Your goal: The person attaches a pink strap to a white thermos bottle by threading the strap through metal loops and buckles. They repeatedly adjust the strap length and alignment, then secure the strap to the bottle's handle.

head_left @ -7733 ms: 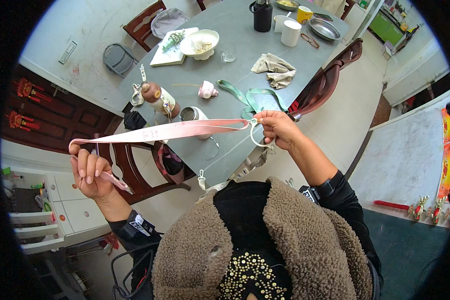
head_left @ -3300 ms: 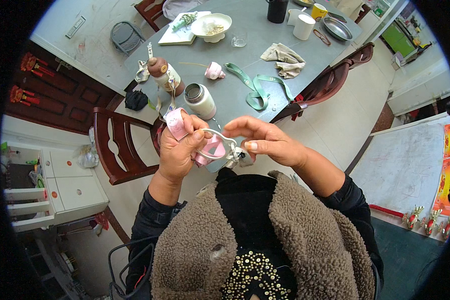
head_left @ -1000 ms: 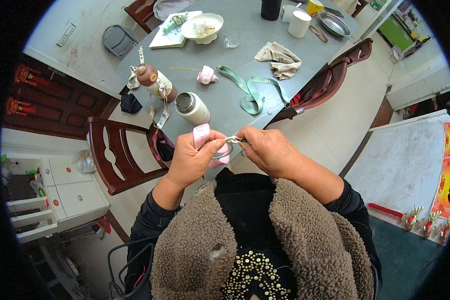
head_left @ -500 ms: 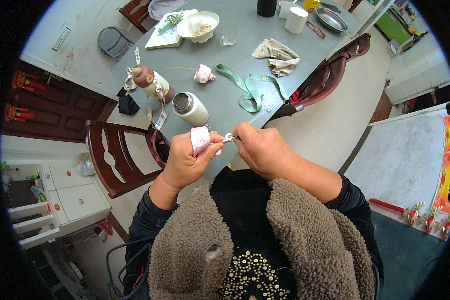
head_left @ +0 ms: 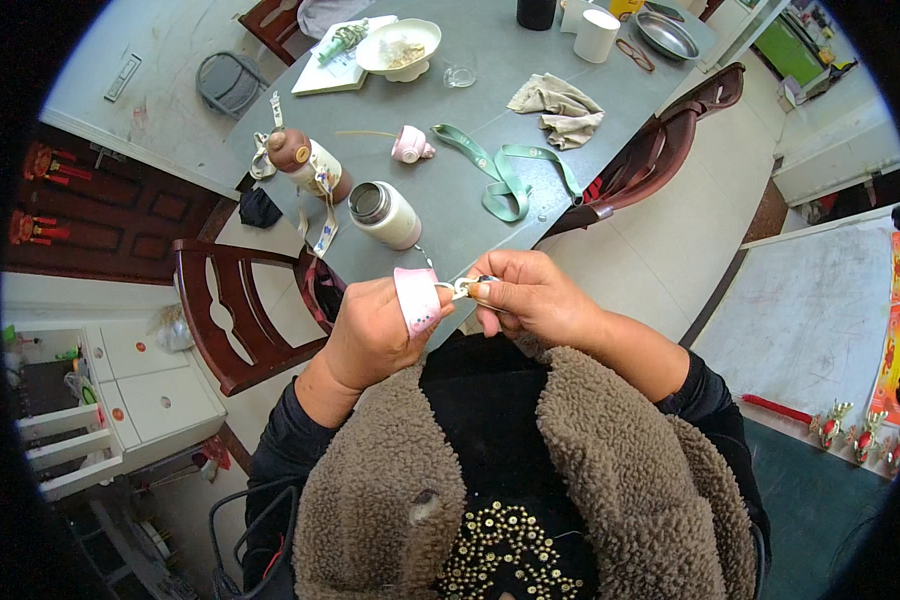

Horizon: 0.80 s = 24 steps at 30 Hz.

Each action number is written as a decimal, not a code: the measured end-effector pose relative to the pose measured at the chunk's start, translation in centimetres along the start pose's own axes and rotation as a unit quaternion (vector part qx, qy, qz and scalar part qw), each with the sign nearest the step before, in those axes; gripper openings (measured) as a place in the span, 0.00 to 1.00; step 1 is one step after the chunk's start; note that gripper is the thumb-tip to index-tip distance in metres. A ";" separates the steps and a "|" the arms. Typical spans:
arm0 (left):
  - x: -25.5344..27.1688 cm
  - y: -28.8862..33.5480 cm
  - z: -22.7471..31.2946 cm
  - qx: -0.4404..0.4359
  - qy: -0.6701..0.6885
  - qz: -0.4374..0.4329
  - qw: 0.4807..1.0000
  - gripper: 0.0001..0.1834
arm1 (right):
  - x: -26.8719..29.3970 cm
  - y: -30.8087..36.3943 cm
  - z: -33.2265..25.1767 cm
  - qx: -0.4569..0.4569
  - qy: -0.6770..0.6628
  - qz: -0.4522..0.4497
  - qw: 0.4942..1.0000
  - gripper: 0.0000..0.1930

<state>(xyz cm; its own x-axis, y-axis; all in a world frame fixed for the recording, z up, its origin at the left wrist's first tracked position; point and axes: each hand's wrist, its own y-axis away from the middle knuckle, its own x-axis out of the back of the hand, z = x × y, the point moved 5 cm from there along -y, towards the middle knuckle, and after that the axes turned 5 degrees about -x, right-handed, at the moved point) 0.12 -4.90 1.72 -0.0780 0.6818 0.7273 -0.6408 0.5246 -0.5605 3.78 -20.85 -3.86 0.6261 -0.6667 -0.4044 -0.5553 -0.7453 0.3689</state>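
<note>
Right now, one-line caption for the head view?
Both hands work a pink strap: left hand grips its rolled band, right hand pinches the metal clip, above a grey table.

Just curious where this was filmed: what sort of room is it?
Probably a home dining room or kitchen: a grey table with a bowl, flasks and a cloth, wooden chairs, a white cabinet.

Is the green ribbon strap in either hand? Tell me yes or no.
No, the green ribbon strap lies loose on the grey table, while both hands hold the rolled pink strap and its metal clasp.
</note>
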 end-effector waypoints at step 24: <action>1.6 6.5 -6.6 0.472 0.413 0.137 0.767 0.07 | 10.5 -8.0 -15.1 0.178 -0.250 0.073 0.949 0.05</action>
<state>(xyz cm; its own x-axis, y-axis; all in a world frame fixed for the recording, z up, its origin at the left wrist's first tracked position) 0.86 2.92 -3.40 -0.0484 0.9953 -0.0840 -0.9846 -0.0334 0.1715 23.03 -21.82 1.58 0.2392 -0.6159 -0.7506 -0.8217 -0.5402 0.1814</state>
